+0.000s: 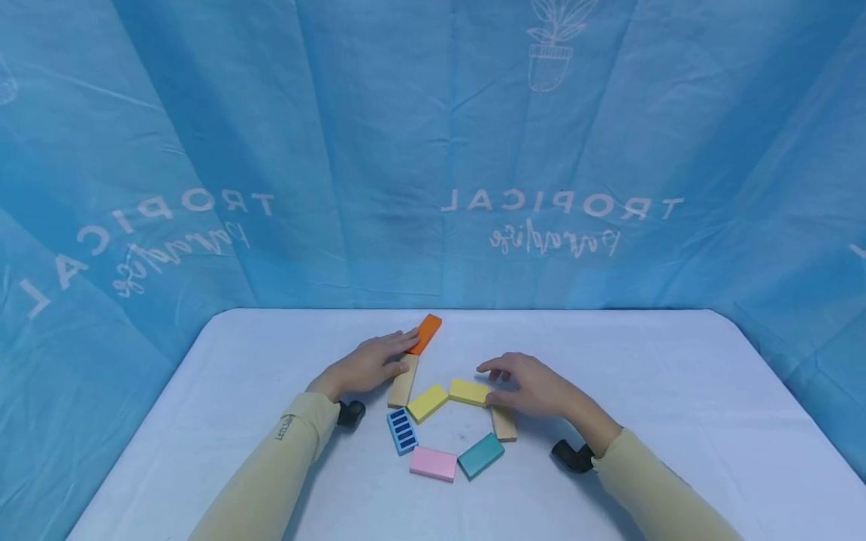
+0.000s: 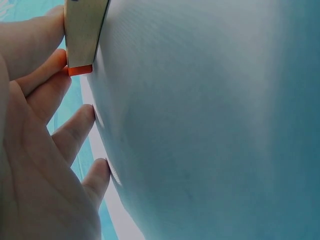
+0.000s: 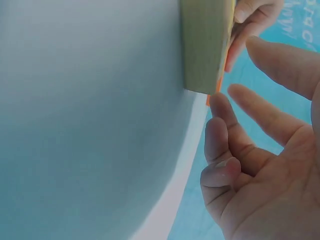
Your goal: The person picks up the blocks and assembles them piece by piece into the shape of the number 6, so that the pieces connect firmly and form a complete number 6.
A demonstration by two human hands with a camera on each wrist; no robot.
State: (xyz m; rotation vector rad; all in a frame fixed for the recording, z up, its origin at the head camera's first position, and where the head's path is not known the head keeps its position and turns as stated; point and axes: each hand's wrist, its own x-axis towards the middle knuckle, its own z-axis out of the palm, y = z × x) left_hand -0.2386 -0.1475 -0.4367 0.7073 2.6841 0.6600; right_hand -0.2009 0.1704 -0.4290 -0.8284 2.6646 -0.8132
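My left hand (image 1: 368,364) lies with straight fingers over the near end of an orange block (image 1: 429,330), its thumb at a plain wooden block (image 1: 403,382). In the left wrist view, the thumb is against the side of the wooden block (image 2: 84,37), with the orange block (image 2: 81,70) showing past its end. My right hand (image 1: 534,387), fingers loosely bent and holding nothing, is over a second wooden block (image 1: 504,427). Its thumb is right at the end of a yellow block (image 1: 468,391). Another yellow block (image 1: 428,403) lies between that one and the left wooden block.
A blue block with dark bars (image 1: 402,431), a pink block (image 1: 434,463) and a teal block (image 1: 481,455) complete a rough ring with the yellow and right wooden blocks. All lie on a white tabletop (image 1: 643,361). A blue printed curtain (image 1: 379,150) hangs behind its far edge.
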